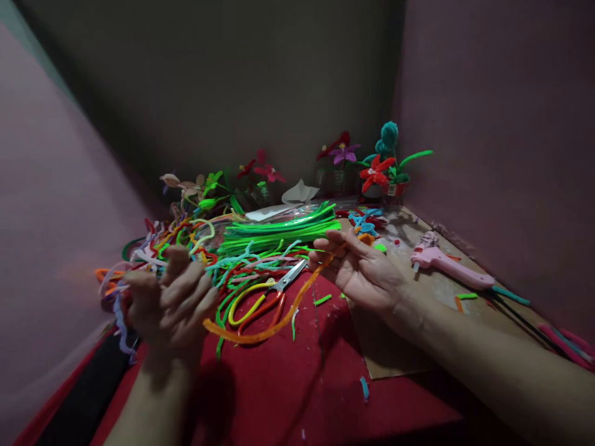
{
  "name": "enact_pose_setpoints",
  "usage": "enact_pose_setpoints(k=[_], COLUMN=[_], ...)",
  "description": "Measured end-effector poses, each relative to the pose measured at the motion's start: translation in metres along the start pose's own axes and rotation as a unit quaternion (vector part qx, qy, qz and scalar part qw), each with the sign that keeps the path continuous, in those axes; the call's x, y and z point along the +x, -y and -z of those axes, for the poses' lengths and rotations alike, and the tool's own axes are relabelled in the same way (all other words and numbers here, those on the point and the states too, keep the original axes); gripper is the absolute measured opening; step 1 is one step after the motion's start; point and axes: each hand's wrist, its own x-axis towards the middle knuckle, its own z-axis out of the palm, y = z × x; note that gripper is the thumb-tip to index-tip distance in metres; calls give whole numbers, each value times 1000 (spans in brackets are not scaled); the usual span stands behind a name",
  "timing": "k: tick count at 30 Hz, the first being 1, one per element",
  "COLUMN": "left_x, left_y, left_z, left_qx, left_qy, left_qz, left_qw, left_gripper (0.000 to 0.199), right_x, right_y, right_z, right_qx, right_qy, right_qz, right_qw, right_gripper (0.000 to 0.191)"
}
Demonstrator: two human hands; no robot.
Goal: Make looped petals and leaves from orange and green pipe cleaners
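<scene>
Orange stem (274, 334) pinched in right hand (360, 272), left hand (171, 297) seemingly curled beside its end.

Mid-frame, yellow-and-red-handled metal scissors (281, 287) lie on the red table (264, 390), with a tangle of multicoloured fuzzy stems (202, 238) to their upper left. Behind the scissors lies a bundle of long green fuzzy stems (283, 232). A long orange fuzzy stem (251, 339) curves before them. Right of centre, a pink plastic glue gun (450, 266) rests on brown flat board (385, 354).
</scene>
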Motion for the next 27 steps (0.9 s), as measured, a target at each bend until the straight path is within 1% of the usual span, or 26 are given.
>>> enact_pose_setpoints(k=[1, 2, 4, 5, 6, 9, 10, 12, 14, 15, 17, 18, 21, 23, 25, 27], left_x=[1, 3, 4, 4, 2, -5, -8, -12, -13, -13, -12, -12, -14, -17, -19, -20], left_y=[3, 8, 19, 26, 33, 54, 60, 69, 73, 74, 73, 71, 67, 65, 65, 65], left_z=[-4, -8, -16, -21, -26, -39, -42, -46, -46, -46, -46, -47, -51, -53, -55, -55], left_qx=[-40, -52, 1, 35, 68, 137, 148, 155, 179, 205, 277, 320, 428, 464, 474, 469], left_qy=[29, 59, 82, 91, 113, 186, 196, 194, 163, 145, 117, 109, 117, 129, 138, 136], left_qz=[9, 44, 134, 169, 206, 290, 319, 345, 335, 320, 275, 245, 166, 139, 122, 113], left_qw=[999, 996, 988, 981, 970, 929, 915, 905, 911, 914, 913, 909, 881, 865, 861, 865], left_gripper=[27, 26, 28, 33, 36, 31, 32, 29, 25, 24, 27, 29, 30, 31, 30, 25], right_x=[-1, -2, -3, -3, -3, -2, -2, -2, -2, -3, -3, -4, -5, -4, -4, -4], right_y=[-1, -3, -6, -8, -9, -13, -15, -17, -19, -21, -24, -26, -29, -30, -29, -27], right_z=[0, -1, -1, -1, -1, 0, 1, 1, 2, 2, 3, 5, 8, 9, 9, 8], right_qx=[6, 11, 15, 13, 8, -25, -40, -69, -91, -103, -145, -175, -262, -284, -280, -268], right_qy=[6, 9, 6, 1, -3, -1, 3, 12, 14, 13, 10, 5, -21, -32, -39, -53], right_qz=[-7, -12, -21, -23, -21, 4, 16, 29, 32, 30, 28, 30, 44, 51, 44, 33], right_qw=[1000, 1000, 1000, 1000, 1000, 1000, 999, 997, 995, 994, 989, 984, 964, 957, 958, 961], right_gripper=[37, 36, 33, 32, 31, 27, 25, 24, 25, 26, 28, 27, 22, 20, 21, 22])
